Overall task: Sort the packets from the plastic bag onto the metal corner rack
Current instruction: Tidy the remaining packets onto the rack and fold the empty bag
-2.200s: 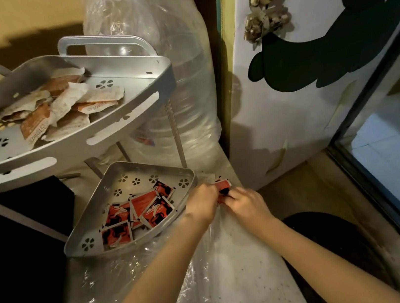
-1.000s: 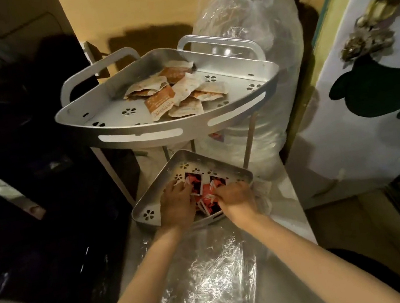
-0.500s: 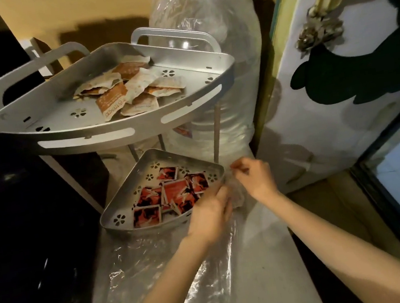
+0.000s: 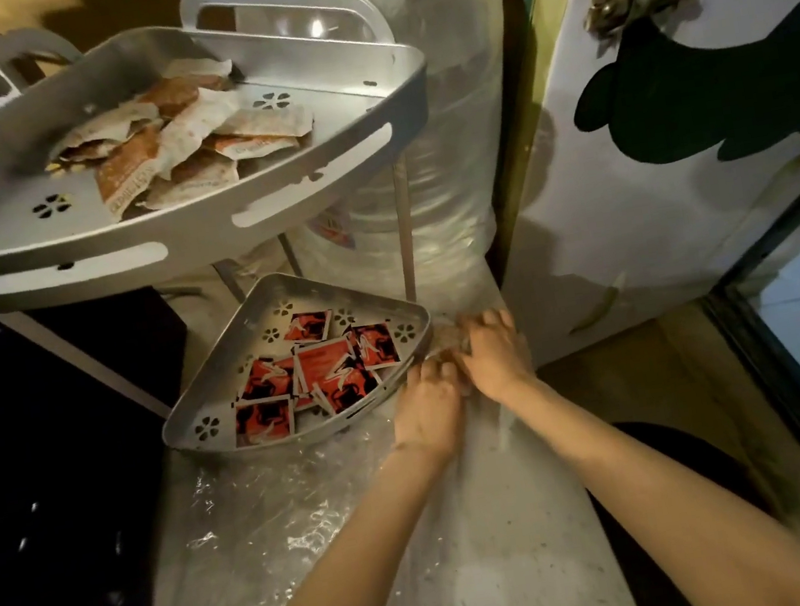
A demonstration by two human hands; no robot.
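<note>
The metal corner rack has two tiers. Its upper tier (image 4: 320, 200) holds a heap of brown and white packets (image 4: 177, 144). The lower tier (image 4: 223, 381) holds several red and black packets (image 4: 325, 371). A clear plastic bag (image 4: 276, 529) lies flat on the ledge in front of the rack. My left hand (image 4: 428, 402) and my right hand (image 4: 493, 351) meet at the bag's far end, just right of the lower tier's rim. Both pinch crumpled clear plastic there. Whether a packet is between the fingers is hidden.
A large clear water bottle (image 4: 436, 141) wrapped in plastic stands behind the rack. A white door (image 4: 685, 208) with a dark green shape is on the right. A black surface (image 4: 30, 513) fills the left. The pale ledge (image 4: 521, 570) runs toward me.
My right hand has come down and left to join the left hand at the bag's end beside the lower tier. The view has tilted slightly down.
</note>
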